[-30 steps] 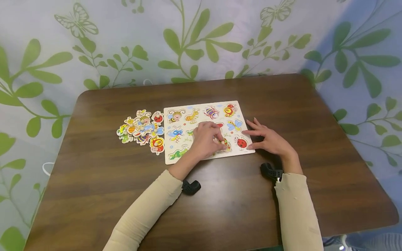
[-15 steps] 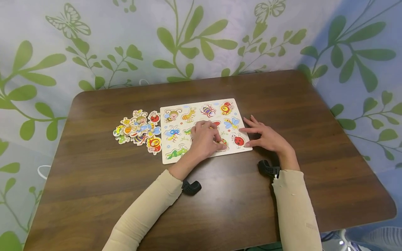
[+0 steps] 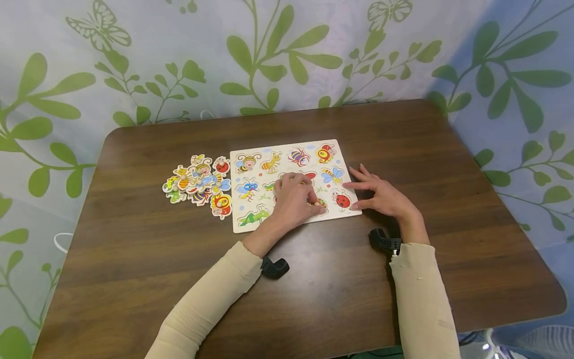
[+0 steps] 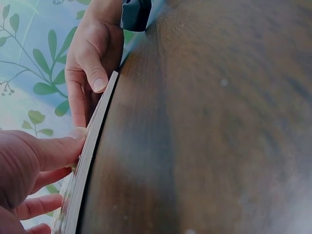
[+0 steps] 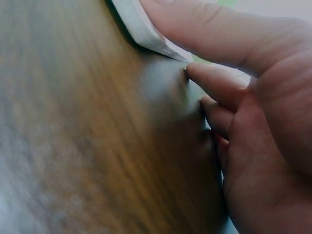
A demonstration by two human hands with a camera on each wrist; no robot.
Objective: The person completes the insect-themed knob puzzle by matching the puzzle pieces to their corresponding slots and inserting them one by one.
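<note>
A pale wooden puzzle board (image 3: 237, 227) with colourful insect pictures lies on the brown table. My left hand (image 3: 293, 199) is over its lower middle, thumb and fingers pinching a puzzle piece (image 3: 322, 206) by its knob at the front row, beside the red ladybug picture (image 3: 343, 200). Much of that piece and the pictures around it are hidden under the hand. At the board's right edge rests my right hand (image 3: 386, 197), its fingers spread and fairly straight. In the right wrist view the thumb (image 5: 209, 29) lies along the board's corner (image 5: 146, 36).
Left of the board is a heap of loose knobbed insect pieces (image 3: 199, 182), some overlapping. A red-and-yellow butterfly piece (image 3: 221, 204) is nearest the front. Black wrist devices (image 3: 274, 268) sit under both forearms. A leaf-patterned wall covering (image 3: 287, 60) stands behind the table.
The head view has shifted slightly. My left thumb and fingers have turned a little with the piece, which now shows less between them; the right hand keeps its place at the board's edge.
</note>
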